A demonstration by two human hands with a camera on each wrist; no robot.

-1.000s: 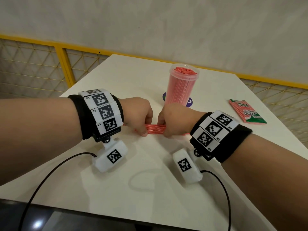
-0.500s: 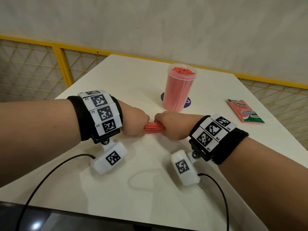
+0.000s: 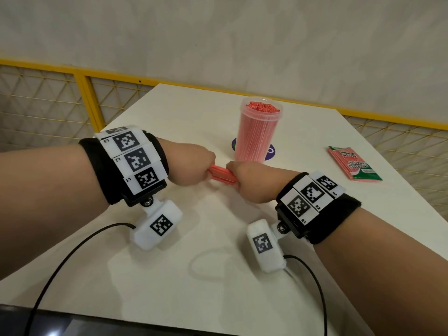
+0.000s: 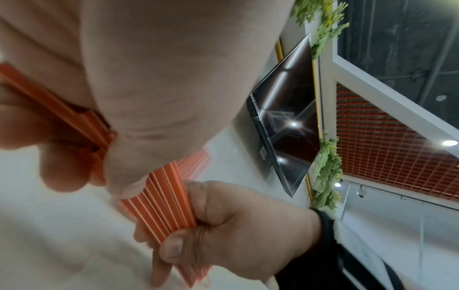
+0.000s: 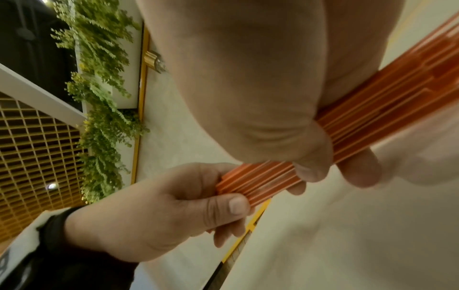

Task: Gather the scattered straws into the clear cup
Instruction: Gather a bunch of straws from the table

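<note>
My left hand (image 3: 194, 166) and right hand (image 3: 252, 183) are each curled tight round one end of a bundle of red straws (image 3: 221, 175), held level just above the white table (image 3: 169, 275). I judge I'm squaring up the bundle; next it must tip upright and travel to the clear cup (image 3: 259, 132) at 12 o'clock, already crowded with straws. A straw packet (image 3: 354, 163) lies at 2 o'clock, well clear

Soft even indoor light, faint shadows on the table (image 3: 194, 275); wrist views blurred, perhaps motion-smeared.
</note>
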